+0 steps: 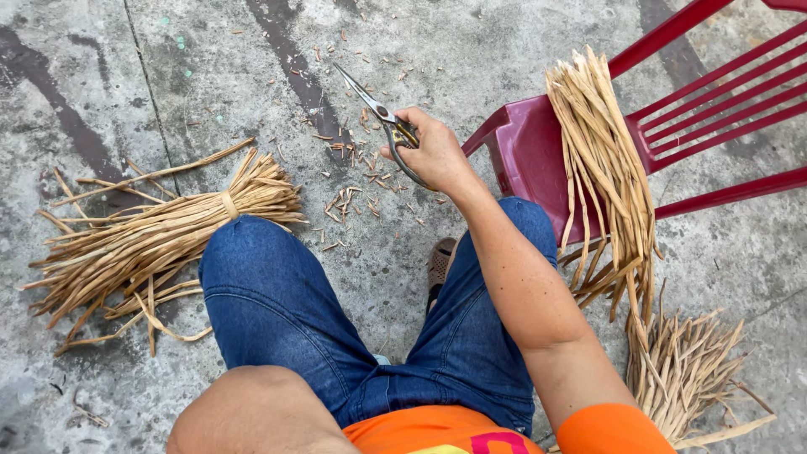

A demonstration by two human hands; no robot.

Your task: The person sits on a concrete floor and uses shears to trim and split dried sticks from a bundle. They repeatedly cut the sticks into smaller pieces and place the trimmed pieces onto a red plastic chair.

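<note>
My right hand [433, 151] is closed around the handles of a pair of metal scissors [378, 111], whose blades point up and to the left over the concrete floor. My left hand is out of view; only the upper arm shows at the bottom left. A tied bundle of dried straw-coloured strips [160, 235] lies on the floor beside my left knee. Another batch of dried strips [605, 168] hangs over the seat of a red plastic chair [525, 151] to the right of my right hand.
Small cut scraps [349, 197] litter the concrete in front of my knees. A further heap of dried strips [685, 370] lies on the floor at the lower right, below the chair. A sandalled foot [439, 262] shows between my legs.
</note>
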